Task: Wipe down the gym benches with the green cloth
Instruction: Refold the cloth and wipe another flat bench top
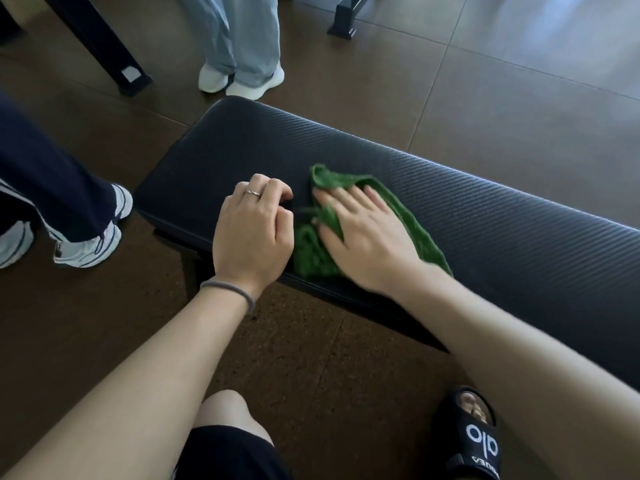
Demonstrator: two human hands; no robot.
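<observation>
A black padded gym bench [467,206] runs from the centre left toward the right edge. On its near half lies the crumpled green cloth [313,252]. My right hand [367,237] presses flat on the cloth with straight, spread fingers. My left hand [252,226] rests on the bench pad just left of the cloth, its fingers curled under and holding nothing. It wears a ring, and a grey band circles the wrist.
A person in light jeans and white shoes [242,77] stands just beyond the bench's far end. Another person's dark trouser leg and sneakers [90,240] are at the left. Black equipment legs [133,77] [343,27] stand on the brown floor. My sandalled foot [472,434] is below.
</observation>
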